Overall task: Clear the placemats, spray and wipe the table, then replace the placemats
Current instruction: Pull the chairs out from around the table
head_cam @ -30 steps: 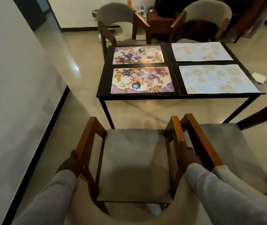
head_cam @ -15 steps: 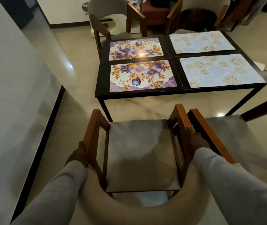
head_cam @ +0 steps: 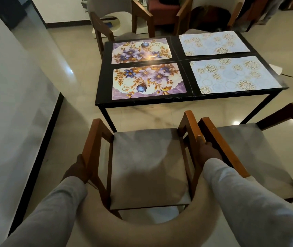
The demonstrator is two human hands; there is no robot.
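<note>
A black table (head_cam: pixel 104 82) carries several placemats. Two are purple floral, the near one (head_cam: pixel 148 81) and the far one (head_cam: pixel 141 50). Two are pale blue with gold rosettes, near (head_cam: pixel 234 74) and far (head_cam: pixel 213 43). In front of me stands a wooden armchair (head_cam: pixel 147 166) with a grey seat. My left hand (head_cam: pixel 76 169) grips its left armrest. My right hand (head_cam: pixel 207 149) grips its right armrest, squeezed against the neighbouring chair's arm.
A second grey-seated chair (head_cam: pixel 259 154) stands right beside the one I hold. Two more chairs (head_cam: pixel 117 24) sit at the table's far side. A white wall (head_cam: pixel 8 104) runs along the left. A white object with a cord (head_cam: pixel 275 69) lies on the floor at right.
The chair I hold has slid forward toward the table, and the table now sits nearer and larger in view. Both hands keep their grip on the armrests.
</note>
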